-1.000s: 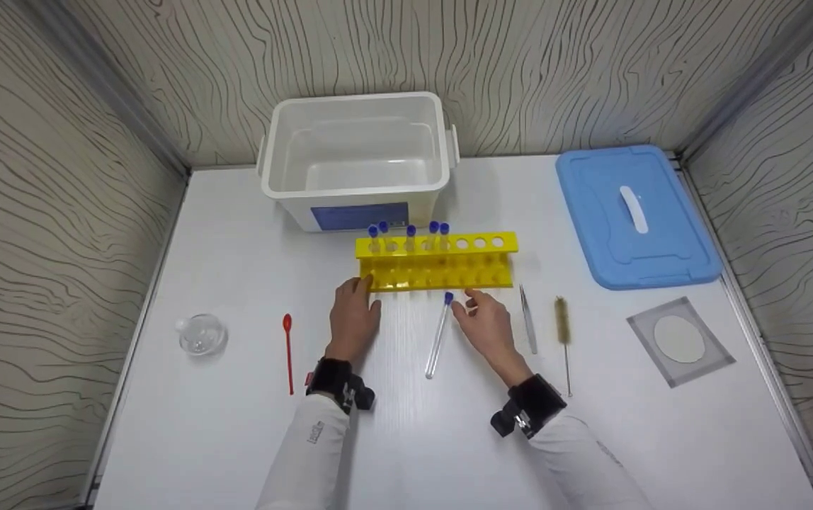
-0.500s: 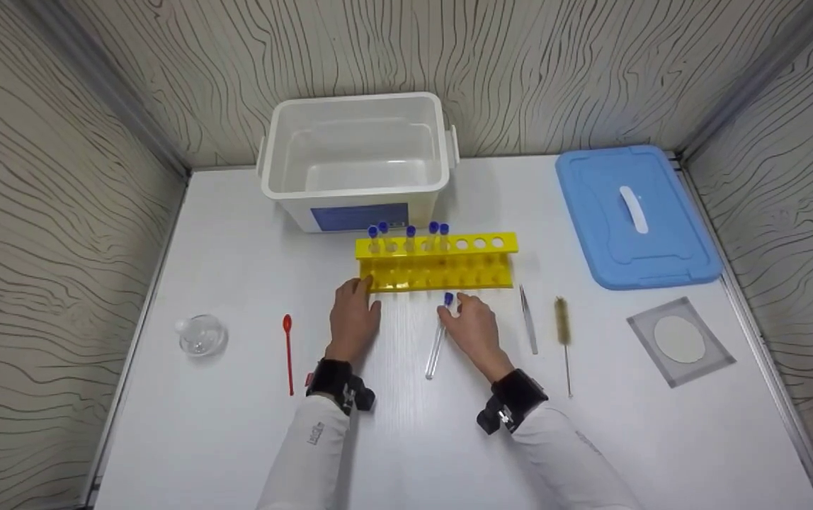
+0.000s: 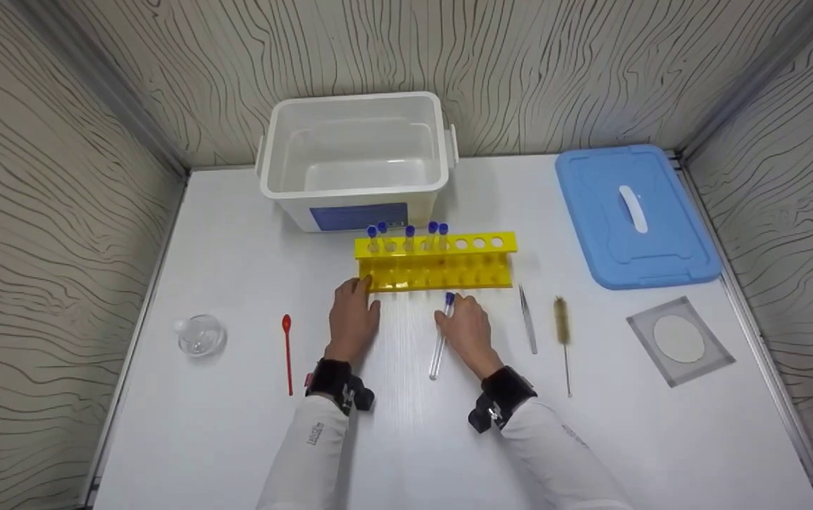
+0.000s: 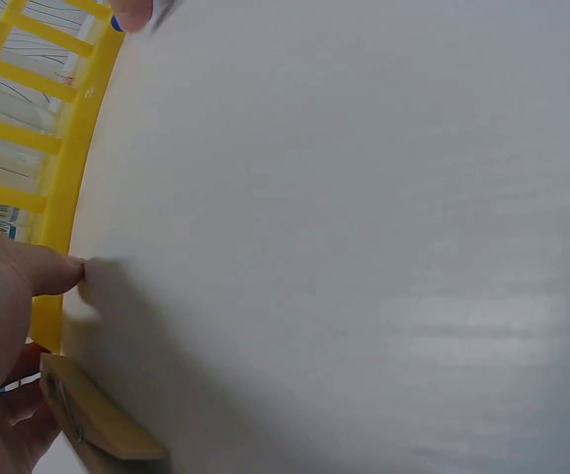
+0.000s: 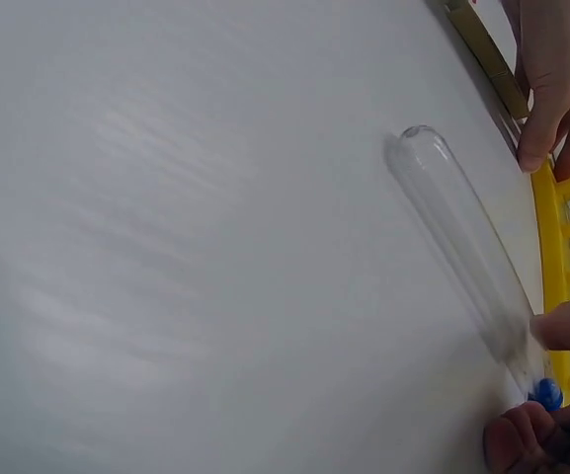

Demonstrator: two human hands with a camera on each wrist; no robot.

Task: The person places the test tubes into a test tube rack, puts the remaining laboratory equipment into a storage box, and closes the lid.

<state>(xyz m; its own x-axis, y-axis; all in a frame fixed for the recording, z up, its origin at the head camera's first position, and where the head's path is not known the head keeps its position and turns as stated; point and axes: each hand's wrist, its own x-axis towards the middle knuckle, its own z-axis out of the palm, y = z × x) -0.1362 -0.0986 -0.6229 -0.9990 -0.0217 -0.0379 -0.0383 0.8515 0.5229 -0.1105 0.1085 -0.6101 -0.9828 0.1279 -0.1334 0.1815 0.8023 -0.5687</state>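
Rack (image 3: 436, 263), yellow, five blue-capped tubes (image 3: 408, 236) seated at its left end and holes empty beyond; sixth tube (image 3: 440, 338) flat on surface (image 3: 236, 234) before it, right hand (image 3: 464, 331) pinching its cap end, left hand (image 3: 352, 319) steadying rack, fingers resting straight.

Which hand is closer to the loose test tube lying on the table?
Right. The right hand touches the test tube near its blue cap, while the left hand rests further left, against the left end of the yellow rack.
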